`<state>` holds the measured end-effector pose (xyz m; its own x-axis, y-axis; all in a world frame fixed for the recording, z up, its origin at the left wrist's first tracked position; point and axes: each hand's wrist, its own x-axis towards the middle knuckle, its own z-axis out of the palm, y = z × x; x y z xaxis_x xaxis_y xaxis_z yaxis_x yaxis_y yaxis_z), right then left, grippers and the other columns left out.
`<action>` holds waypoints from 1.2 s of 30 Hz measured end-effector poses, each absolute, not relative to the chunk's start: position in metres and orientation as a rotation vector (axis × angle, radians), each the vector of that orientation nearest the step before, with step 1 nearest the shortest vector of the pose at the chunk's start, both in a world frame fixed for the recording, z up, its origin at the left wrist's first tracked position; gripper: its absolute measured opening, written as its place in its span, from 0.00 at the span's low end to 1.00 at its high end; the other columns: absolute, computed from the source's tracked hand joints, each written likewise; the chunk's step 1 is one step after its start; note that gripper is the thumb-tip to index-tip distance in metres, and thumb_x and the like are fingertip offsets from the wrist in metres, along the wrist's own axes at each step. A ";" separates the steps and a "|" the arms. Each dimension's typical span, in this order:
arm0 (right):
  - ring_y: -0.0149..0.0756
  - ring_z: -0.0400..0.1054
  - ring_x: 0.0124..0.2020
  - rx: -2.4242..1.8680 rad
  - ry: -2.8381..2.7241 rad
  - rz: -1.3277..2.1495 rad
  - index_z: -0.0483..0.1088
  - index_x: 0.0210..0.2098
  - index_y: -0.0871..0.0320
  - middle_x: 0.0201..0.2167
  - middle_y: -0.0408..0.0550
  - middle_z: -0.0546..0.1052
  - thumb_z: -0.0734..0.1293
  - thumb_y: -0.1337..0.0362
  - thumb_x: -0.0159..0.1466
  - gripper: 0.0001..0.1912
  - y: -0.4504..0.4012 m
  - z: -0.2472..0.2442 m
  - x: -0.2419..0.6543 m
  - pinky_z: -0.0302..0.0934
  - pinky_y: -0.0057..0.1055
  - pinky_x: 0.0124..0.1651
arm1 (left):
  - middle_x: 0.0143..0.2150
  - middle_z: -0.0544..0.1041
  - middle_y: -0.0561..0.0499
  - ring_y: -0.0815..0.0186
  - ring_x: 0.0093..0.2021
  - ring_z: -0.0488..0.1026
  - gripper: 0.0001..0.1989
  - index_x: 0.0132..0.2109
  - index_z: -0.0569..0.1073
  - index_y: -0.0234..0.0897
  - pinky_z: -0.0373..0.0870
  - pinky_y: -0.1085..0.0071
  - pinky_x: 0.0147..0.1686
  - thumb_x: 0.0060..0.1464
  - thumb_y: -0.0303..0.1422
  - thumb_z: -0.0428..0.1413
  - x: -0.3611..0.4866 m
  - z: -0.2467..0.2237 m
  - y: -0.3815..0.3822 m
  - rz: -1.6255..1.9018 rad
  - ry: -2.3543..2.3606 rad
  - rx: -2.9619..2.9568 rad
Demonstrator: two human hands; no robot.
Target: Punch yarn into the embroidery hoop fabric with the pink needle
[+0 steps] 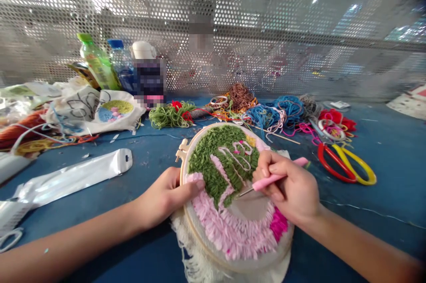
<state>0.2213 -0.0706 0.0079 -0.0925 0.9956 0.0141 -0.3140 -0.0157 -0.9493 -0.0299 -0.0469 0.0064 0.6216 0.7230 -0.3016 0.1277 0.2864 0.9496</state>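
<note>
A round wooden embroidery hoop holds white cloth with green, pale pink and magenta yarn loops, tilted toward me. My left hand grips its left rim, the thumb on the pale pink yarn and the fingers hidden behind. In my right hand is a pink punch needle, pinched between thumb and fingers over the hoop's right side. The needle's metal tip points down-left, at the edge of the green loops beside a bare patch of cloth. Thin pink outlines cross the green area.
Red and yellow scissors lie at the right. Yarn bundles line the back of the blue table, before a perforated metal screen. Bottles, another embroidered cloth and a white plastic packet are at the left.
</note>
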 end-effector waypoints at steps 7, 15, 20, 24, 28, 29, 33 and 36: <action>0.28 0.61 0.22 -1.047 -1.948 1.121 0.67 0.30 0.57 0.22 0.40 0.68 0.60 0.66 0.62 0.06 -0.090 0.016 0.200 0.54 0.27 0.27 | 0.25 0.76 0.49 0.69 0.23 0.69 0.24 0.30 0.75 0.30 0.66 0.75 0.24 0.52 0.51 0.59 -0.031 0.006 -0.044 0.484 0.899 1.252; 0.25 0.53 0.12 -0.957 -1.214 1.451 0.67 0.24 0.58 0.10 0.37 0.63 0.61 0.62 0.58 0.09 -0.074 0.003 0.213 0.44 0.23 0.18 | 0.29 0.80 0.46 0.61 0.29 0.76 0.21 0.34 0.76 0.31 0.71 0.72 0.29 0.53 0.49 0.59 -0.027 0.014 -0.046 0.463 0.907 1.189; 0.24 0.46 0.10 -0.941 -1.087 1.473 0.65 0.21 0.58 0.07 0.36 0.59 0.61 0.62 0.54 0.08 -0.070 0.003 0.216 0.40 0.23 0.17 | 0.31 0.80 0.46 0.63 0.30 0.75 0.20 0.34 0.77 0.31 0.71 0.72 0.30 0.53 0.47 0.59 -0.025 0.013 -0.045 0.492 0.888 1.183; 0.25 0.54 0.15 -1.028 -1.452 1.425 0.67 0.27 0.58 0.12 0.36 0.63 0.61 0.63 0.61 0.09 -0.079 0.009 0.206 0.50 0.24 0.23 | 0.25 0.75 0.51 0.68 0.24 0.69 0.20 0.28 0.74 0.32 0.65 0.74 0.24 0.51 0.48 0.60 -0.023 0.013 -0.045 0.546 0.909 1.222; 0.27 0.57 0.18 -1.023 -1.695 1.365 0.69 0.31 0.58 0.16 0.37 0.66 0.62 0.61 0.64 0.08 -0.086 0.010 0.199 0.54 0.25 0.27 | 0.22 0.69 0.55 0.71 0.21 0.62 0.21 0.26 0.69 0.33 0.60 0.75 0.22 0.50 0.48 0.60 -0.023 0.014 -0.047 0.588 0.953 1.277; 0.27 0.58 0.18 -1.022 -1.670 1.375 0.69 0.31 0.59 0.16 0.37 0.66 0.62 0.61 0.63 0.09 -0.086 0.009 0.199 0.54 0.25 0.26 | 0.22 0.68 0.55 0.71 0.21 0.61 0.21 0.26 0.69 0.34 0.59 0.75 0.22 0.50 0.49 0.59 -0.022 0.014 -0.047 0.594 0.956 1.294; 0.26 0.51 0.11 -1.009 -1.272 1.415 0.67 0.24 0.58 0.09 0.37 0.63 0.62 0.61 0.58 0.10 -0.080 0.005 0.207 0.44 0.23 0.17 | 0.24 0.70 0.54 0.69 0.23 0.63 0.21 0.28 0.70 0.34 0.60 0.74 0.23 0.52 0.49 0.57 -0.023 0.011 -0.047 0.583 0.920 1.329; 0.25 0.44 0.09 -0.946 -1.063 1.432 0.66 0.20 0.57 0.05 0.35 0.57 0.62 0.62 0.53 0.08 -0.073 0.005 0.211 0.40 0.23 0.15 | 0.25 0.71 0.52 0.67 0.24 0.65 0.20 0.30 0.71 0.33 0.62 0.72 0.24 0.54 0.49 0.56 -0.023 0.008 -0.046 0.562 0.908 1.341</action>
<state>0.2112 -0.0733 0.0048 -0.1189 0.9929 -0.0016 -0.2858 -0.0358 -0.9576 -0.0232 -0.0465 0.0083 0.5563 0.7982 -0.2309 0.1488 0.1777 0.9728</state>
